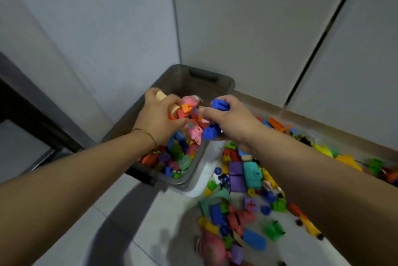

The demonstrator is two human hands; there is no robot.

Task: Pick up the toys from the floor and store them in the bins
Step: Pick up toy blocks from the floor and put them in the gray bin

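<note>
A grey plastic bin [224,84] stands on the floor in the corner, part full of coloured toy blocks. Both my hands are held over it with a heap of toys between them. My left hand [158,117] grips a bunch of blocks, among them an orange block [187,108] and a beige piece [160,95]. My right hand [233,118] holds blue blocks [219,105]; another blue block [210,132] sits under its thumb. Pink toys [195,131] hang between the hands.
Many loose blocks cover the white floor to the right of the bin, such as a teal block [252,174], purple blocks [237,176] and a blue piece [254,238]. White walls close the corner behind the bin. Dark furniture [32,115] stands at the left.
</note>
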